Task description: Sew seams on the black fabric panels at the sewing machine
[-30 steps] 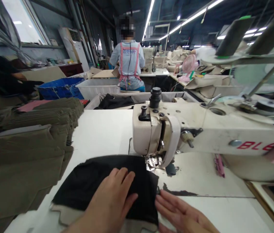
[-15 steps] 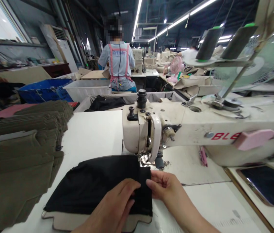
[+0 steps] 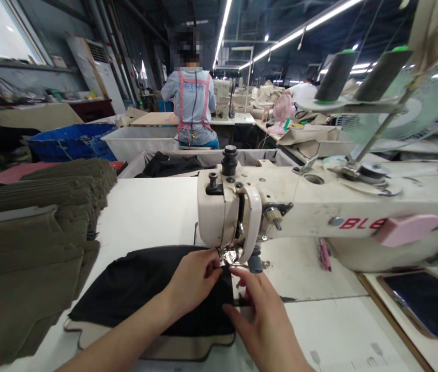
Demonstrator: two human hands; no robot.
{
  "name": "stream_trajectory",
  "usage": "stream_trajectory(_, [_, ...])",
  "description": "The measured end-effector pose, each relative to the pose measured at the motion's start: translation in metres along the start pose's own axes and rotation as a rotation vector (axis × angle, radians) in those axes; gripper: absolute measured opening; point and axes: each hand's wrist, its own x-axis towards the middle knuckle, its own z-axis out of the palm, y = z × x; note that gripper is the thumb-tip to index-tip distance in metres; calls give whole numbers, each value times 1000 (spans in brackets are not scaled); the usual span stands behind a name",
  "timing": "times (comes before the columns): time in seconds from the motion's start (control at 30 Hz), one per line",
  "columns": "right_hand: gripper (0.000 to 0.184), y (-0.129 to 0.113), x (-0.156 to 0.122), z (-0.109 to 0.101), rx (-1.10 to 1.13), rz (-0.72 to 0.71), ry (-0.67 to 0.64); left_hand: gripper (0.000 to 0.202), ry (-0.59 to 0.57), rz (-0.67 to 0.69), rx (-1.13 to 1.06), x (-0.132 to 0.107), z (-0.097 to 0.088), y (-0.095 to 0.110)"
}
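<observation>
A black fabric piece [image 3: 137,284] lies on a beige backing piece [image 3: 98,338] on the white sewing table [image 3: 152,212]. My left hand [image 3: 193,281] pinches the black fabric's far right corner right beside the presser foot [image 3: 234,257] of the white sewing machine [image 3: 281,212]. My right hand [image 3: 261,315] rests on the fabric's right edge, fingers stretched toward the presser foot, thumb pressing the cloth down.
Stacks of olive-green fabric pieces [image 3: 36,232] fill the table's left side. A pink eraser-like block [image 3: 407,230] sits on the machine arm. Thread cones [image 3: 335,75] and a fan [image 3: 416,113] stand right. A person in a pink apron [image 3: 191,98] sits ahead, back turned; bins [image 3: 71,142] lie beyond.
Both hands slid the black fabric's right corner forward up to the presser foot. My left hand went from flat on the cloth to pinching its corner.
</observation>
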Motion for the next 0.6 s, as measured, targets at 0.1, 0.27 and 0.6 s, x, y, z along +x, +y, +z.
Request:
stream_trajectory(0.1, [48, 7, -6, -3, -462, -357, -33, 10, 45, -58, 19, 4, 4, 0])
stream_trajectory(0.27, [47, 6, 1, -10, -699, -503, -170, 12, 88, -105, 57, 10, 3, 6])
stream_trajectory(0.6, [47, -4, 10, -10, -709, -462, -187, 10, 131, -92, 125, 19, -2, 5])
